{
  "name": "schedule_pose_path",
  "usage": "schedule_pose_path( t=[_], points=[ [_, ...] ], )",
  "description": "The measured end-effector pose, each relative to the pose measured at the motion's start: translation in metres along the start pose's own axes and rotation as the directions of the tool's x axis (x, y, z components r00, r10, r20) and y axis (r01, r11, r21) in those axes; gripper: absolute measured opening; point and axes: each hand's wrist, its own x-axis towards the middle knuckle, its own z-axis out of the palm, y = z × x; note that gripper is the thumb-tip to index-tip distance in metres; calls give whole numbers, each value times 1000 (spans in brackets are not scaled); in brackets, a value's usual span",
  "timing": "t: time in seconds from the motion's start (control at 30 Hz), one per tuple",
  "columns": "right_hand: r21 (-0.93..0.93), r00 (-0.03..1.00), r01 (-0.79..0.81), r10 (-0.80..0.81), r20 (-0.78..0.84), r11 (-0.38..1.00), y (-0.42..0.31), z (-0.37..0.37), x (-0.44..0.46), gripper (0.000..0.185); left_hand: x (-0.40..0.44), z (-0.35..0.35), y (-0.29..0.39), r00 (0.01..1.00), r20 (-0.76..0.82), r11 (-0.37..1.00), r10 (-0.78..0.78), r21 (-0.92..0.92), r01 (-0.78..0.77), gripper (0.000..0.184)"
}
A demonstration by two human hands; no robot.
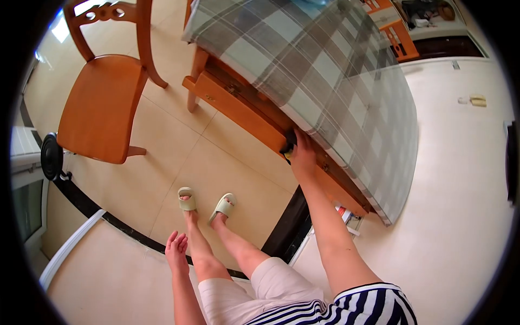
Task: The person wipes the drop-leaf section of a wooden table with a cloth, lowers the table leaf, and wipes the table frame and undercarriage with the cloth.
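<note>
A dark thing with a yellow-green patch is held by the right hand, just right of the frame's centre, at the edge of the table's drawer. The fingers of that hand are bent around the thing and partly hidden by it and by the drawer, so how firmly it is gripped cannot be told. The right arm is stretched up from the lower right of the frame.

The left hand is raised at the lower left of centre, well apart from the drawer. Its fingers are slightly curled and loosely parted.

The drawer is set below the table's edge, running from upper left of centre down towards the lower right, and a gap is shown along its top. The table is covered by a checked cloth in grey and white, spread across the upper right.

A wooden chair is seen at the upper left, and part of another chair at the upper right. Pale slippers are worn on the tiled floor, left of centre. Pale shorts and a striped top are seen along the bottom.
</note>
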Motion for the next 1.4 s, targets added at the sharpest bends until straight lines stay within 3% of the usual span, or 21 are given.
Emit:
schedule_pose_path(
  t=[0.1,0.17,0.33,0.4,0.5,0.57,0.63,0.7,0.77,0.8,0.9,0.97,1.0,1.1,1.13,1.17,1.2,1.23,1.3,1.33,1.4],
  points=[
    [-166,997,70,-72,-7,984,44,-27,-37,49,0,10,6,1000,26,1000,2,13,-3,38],
    [-143,974,-182,199,112,973,50,-52,-56,52,-5,18,13,999,36,1000,7,20,-8,38],
    [-215,923,-319,354,149,923,29,-34,-34,50,-9,32,25,995,79,997,53,58,-57,38],
    [-143,979,-178,189,73,974,-10,-16,-12,49,-9,37,24,995,86,995,41,84,-49,38],
    [-113,958,-185,205,202,976,-31,14,22,50,-12,45,24,995,94,992,21,119,-33,37],
    [-46,997,66,-67,-28,997,-22,30,24,49,-16,55,26,995,100,991,21,132,-34,37],
    [-35,998,39,-37,46,999,5,12,0,48,-21,66,32,994,107,991,21,132,-35,37],
    [-85,999,38,-37,10,996,50,-1,-26,46,-22,72,32,990,135,989,34,140,-53,37],
    [-86,989,-122,129,78,989,58,-32,-44,45,-24,79,27,979,198,986,58,143,-88,36],
    [-84,990,-108,115,80,991,57,-41,-46,45,-27,86,27,979,192,987,64,131,-91,36],
    [-39,988,-125,128,89,991,47,-55,-44,43,-36,113,24,946,319,978,52,176,-114,38],
    [289,955,-293,293,46,911,32,-57,-44,37,-43,139,24,934,354,978,41,179,-111,38],
    [289,957,-290,285,58,913,21,-57,-47,37,-45,152,25,917,399,975,24,193,-109,38],
    [768,959,-252,261,114,590,-23,-40,-54,31,-41,185,27,862,506,974,-21,204,-96,42],
    [770,960,-256,249,130,584,-33,-33,-58,31,-38,195,27,872,489,976,-16,198,-93,42],
    [920,934,-322,234,270,222,-53,-35,-58,31,-34,205,28,862,497,985,-96,174,9,44],
    [914,902,-367,172,395,-175,-69,-36,-58,32,-32,213,32,843,508,982,-175,153,112,45],
    [908,898,-377,167,407,-182,-77,-34,-60,32,-30,219,38,851,495,982,-175,151,113,45],
    [807,874,-453,-10,486,-379,-89,-31,-64,36,-33,230,53,757,614,934,-224,-87,348,46],
    [739,858,-488,-100,504,-464,-91,-29,-66,39,-34,232,57,760,608,934,-228,-84,348,46],
    [708,837,-531,-160,523,-465,-87,-23,-68,40,-34,236,63,779,625,956,-53,-193,220,46]
  ],
)
